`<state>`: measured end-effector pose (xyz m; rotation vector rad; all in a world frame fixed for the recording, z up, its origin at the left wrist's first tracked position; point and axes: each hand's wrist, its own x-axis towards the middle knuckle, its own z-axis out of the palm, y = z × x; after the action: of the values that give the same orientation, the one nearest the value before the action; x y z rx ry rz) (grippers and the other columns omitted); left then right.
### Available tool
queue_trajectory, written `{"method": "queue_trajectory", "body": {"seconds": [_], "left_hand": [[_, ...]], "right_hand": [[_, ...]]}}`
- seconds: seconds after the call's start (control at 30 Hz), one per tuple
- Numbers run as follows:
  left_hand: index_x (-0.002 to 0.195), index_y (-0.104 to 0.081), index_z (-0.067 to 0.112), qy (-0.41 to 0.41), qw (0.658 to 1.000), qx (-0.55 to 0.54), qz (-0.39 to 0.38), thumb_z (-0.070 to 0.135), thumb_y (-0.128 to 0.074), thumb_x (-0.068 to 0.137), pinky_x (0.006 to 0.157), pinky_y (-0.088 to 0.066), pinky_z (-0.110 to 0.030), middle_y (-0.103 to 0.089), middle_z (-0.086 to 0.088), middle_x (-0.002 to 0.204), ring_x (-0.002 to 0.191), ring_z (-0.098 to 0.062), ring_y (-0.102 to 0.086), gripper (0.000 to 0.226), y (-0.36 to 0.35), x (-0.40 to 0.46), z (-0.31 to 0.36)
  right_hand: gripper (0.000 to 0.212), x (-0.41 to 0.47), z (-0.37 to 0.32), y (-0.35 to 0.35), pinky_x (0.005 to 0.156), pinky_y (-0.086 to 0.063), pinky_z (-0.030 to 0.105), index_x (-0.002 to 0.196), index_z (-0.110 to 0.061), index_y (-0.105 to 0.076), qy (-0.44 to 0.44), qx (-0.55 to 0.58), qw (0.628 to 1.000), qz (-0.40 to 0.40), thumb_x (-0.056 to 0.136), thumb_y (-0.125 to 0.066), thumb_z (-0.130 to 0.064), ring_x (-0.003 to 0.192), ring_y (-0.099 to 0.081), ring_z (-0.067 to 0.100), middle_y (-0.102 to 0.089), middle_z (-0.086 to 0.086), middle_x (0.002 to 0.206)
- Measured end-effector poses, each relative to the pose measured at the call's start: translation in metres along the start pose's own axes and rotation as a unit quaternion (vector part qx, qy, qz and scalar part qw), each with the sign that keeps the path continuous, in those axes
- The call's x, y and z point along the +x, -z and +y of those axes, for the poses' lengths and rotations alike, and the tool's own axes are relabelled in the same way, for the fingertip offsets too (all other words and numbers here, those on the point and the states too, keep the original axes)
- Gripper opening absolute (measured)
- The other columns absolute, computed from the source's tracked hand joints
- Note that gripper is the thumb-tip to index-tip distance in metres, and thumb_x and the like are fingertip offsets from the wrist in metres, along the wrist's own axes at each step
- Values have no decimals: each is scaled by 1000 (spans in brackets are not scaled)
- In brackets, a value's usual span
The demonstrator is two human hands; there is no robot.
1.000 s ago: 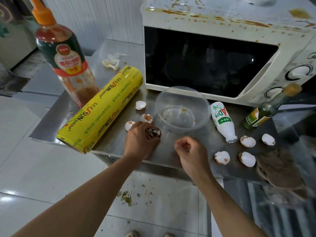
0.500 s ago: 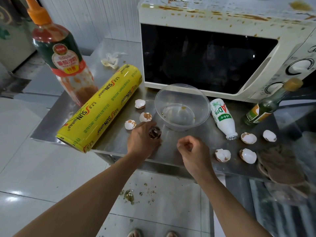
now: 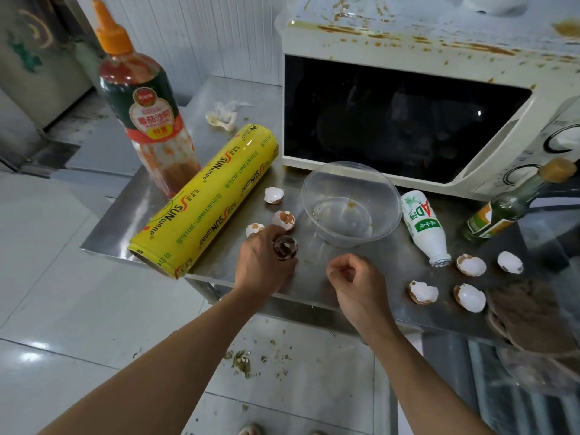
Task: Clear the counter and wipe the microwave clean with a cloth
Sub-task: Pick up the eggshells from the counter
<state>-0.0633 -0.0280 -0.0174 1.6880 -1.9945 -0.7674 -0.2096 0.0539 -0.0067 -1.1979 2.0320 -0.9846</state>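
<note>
My left hand (image 3: 263, 265) grips a brown-stained eggshell (image 3: 285, 247) just above the steel counter (image 3: 314, 277), near its front edge. My right hand (image 3: 356, 284) hovers to its right with fingers curled, holding nothing that I can see. Three eggshell halves (image 3: 274, 195) (image 3: 284, 220) (image 3: 254, 229) lie beyond my left hand. Several more eggshells (image 3: 422, 292) lie at the right. A white microwave (image 3: 408, 98), splattered with brown stains on top, stands at the back. A brown cloth (image 3: 530, 312) lies at the counter's right front.
A clear plastic bowl (image 3: 350, 204) sits before the microwave. A yellow cling-wrap roll (image 3: 207, 199) overhangs the front left edge, next to a tall ketchup bottle (image 3: 147, 120). A white bottle (image 3: 423, 226) lies on its side; a green glass bottle (image 3: 508, 208) stands at right. Crumbs litter the floor (image 3: 241, 362).
Both hands stay almost in place. My left hand has turned the stained eggshell slightly in its fingers. The view has shifted a little.
</note>
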Motion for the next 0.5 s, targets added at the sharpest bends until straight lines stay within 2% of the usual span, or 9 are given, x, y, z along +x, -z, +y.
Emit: {"method": "queue_trajectory", "body": {"seconds": [0.1,0.23,0.37,0.5], "left_hand": [[105,-60,23,8,1000,-5,11,29,-79,67,76,-45,-24,-65,1,102,94,-16,-59,42,17,-1,-8],[109,-60,19,11,1000,4,22,28,-79,70,84,-48,-30,-64,-2,107,99,-17,-57,45,39,2,-17],[110,-57,17,4,1000,-9,21,24,-76,75,85,-48,-30,-64,-3,108,99,-18,-57,40,49,9,-19],[118,-53,16,10,1000,-10,8,19,-72,79,89,-47,-33,-62,-6,115,107,-23,-56,43,46,22,-16]], "right_hand": [[5,-2,-12,-7,61,-39,1,83,-13,-64,-4,16,1000,1,85,-64,-9,76,-57,4,-65,3,89],[3,-7,-27,-11,62,-40,2,84,-13,-64,-7,23,1000,9,86,-64,-11,77,-58,5,-66,3,88],[4,-12,-38,-12,64,-40,6,89,-13,-65,5,0,1000,26,88,-63,-16,80,-58,5,-64,0,90],[5,-11,-41,-12,66,-41,7,89,-11,-65,33,-32,998,35,88,-63,-16,79,-57,5,-63,-1,88]]}}
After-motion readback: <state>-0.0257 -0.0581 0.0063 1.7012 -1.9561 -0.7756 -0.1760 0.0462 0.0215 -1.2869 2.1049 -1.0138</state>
